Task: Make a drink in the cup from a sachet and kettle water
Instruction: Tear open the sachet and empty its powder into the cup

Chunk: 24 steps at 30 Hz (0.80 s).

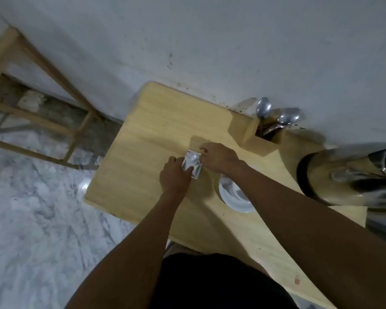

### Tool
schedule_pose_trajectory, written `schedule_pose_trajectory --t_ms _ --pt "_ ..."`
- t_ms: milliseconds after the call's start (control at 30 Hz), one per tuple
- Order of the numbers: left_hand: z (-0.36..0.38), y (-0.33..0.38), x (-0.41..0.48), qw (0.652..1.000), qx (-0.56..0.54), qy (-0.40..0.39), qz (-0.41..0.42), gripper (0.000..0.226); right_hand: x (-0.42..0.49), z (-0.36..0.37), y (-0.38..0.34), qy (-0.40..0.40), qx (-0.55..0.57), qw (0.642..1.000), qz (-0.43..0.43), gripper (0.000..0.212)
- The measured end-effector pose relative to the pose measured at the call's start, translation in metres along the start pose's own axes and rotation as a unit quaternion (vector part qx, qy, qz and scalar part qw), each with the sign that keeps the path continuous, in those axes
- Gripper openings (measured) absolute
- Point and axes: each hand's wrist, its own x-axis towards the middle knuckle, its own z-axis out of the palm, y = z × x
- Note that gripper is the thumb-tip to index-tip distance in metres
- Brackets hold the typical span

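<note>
Silver foil sachet (192, 163) is pinched between both hands over the wooden surface (143, 139): left hand (175, 177) has its grip closed on the lower edge, right hand (218, 157) nips the top corner. White cup (232, 197) sits just beside them, half hidden under the right forearm. Steel kettle (352, 175) is off to the right, and a wooden holder (263, 141) full of spoons (276, 117) stands by the wall.
</note>
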Motion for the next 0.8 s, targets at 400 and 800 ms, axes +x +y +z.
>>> schedule_pose_trajectory --t_ms 400,800 --pt "-0.009 -0.004 0.008 0.998 -0.059 0.015 -0.015 0.042 0.007 0.008 -0.006 0.034 0.097 0.995 -0.014 0.011" --pt "-0.082 0.052 0.003 0.941 -0.201 -0.208 0.176 0.018 -0.09 -0.05 0.012 0.144 0.24 0.958 -0.063 0.009"
